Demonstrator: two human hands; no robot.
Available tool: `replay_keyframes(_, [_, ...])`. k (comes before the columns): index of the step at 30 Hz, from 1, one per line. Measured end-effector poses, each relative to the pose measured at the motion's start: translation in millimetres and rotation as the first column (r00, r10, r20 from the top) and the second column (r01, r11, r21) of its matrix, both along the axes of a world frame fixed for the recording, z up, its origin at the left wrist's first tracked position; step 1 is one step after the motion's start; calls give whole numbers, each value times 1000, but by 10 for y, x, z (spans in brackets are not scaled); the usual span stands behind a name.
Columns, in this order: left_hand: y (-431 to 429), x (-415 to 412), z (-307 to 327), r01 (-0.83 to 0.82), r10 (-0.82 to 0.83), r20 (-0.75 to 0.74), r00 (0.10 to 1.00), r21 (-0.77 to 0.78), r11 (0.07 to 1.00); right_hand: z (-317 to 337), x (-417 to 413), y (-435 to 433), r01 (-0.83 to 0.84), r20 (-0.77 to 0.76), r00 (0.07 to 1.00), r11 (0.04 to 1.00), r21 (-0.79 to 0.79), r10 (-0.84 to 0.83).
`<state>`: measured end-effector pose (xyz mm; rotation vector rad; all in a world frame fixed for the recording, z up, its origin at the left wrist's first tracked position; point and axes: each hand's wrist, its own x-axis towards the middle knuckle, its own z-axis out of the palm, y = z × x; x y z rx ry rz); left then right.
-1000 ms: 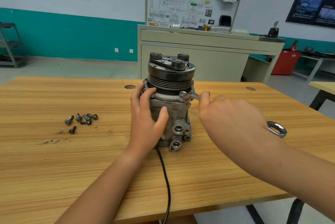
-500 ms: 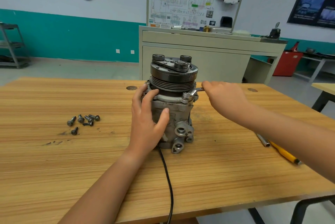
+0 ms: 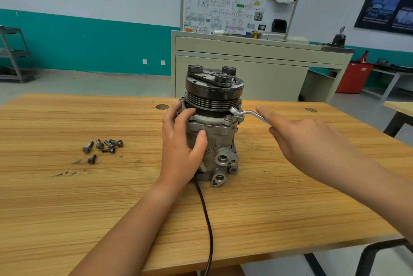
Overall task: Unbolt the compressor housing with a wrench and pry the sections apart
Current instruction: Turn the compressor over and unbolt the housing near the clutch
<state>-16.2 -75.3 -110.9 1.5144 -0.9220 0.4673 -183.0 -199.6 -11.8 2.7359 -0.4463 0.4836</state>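
Bracing the job, the left hand (image 3: 181,148) wraps round the upright grey cast-metal compressor (image 3: 214,141). Its fingers curl over the flange rim and the thumb presses across the front of the housing. I'd say that grip is there to stop the body twisting when the wrench takes load.

The compressor stands on end right between the two hands, its black grooved pulley (image 3: 214,94) just above the left hand's fingertips. On the other side, the right hand (image 3: 308,141) holds the slim silver offset wrench (image 3: 250,112) by its handle. The forefinger lies straight along the top and the thumb sits beneath, so it's a pinch rather than a fist. The other fingers are hidden.

The wrench head reaches away from that hand and tucks in under the pulley at the flange. Whether it is seated on a bolt head, I can't tell. One small silver flange bolt (image 3: 228,117) sits in place at the front, between the left thumb and the wrench head.

Well off to the left of the left hand, six dark loose bolts (image 3: 102,147) lie on the light wood-grain surface (image 3: 89,208), presumably parked clear of the work. A thin black cable (image 3: 205,219) trails from below the left hand's heel toward the near edge. By the look of it, unbolting is well along and prying hasn't begun.
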Motion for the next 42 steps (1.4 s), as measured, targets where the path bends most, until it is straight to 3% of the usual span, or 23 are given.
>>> replay_keyframes(5, [1, -5, 2, 6, -6, -18, 1000, 7, 1000, 59, 117, 93, 131, -83, 986, 983, -127, -142])
replay_keyframes(11, [-7, 8, 6, -12, 12, -4, 1000, 4, 1000, 163, 117, 385, 93, -217, 963, 953, -288, -160])
replay_keyframes(25, [3, 6, 40, -18, 18, 1, 1000, 19, 1000, 222, 172, 583, 93, -326, 927, 956, -280, -186])
replay_keyframes(42, [-1, -2, 57, -11, 11, -2, 1000, 19, 1000, 241, 171, 541, 73, -309, 935, 948, -311, -173])
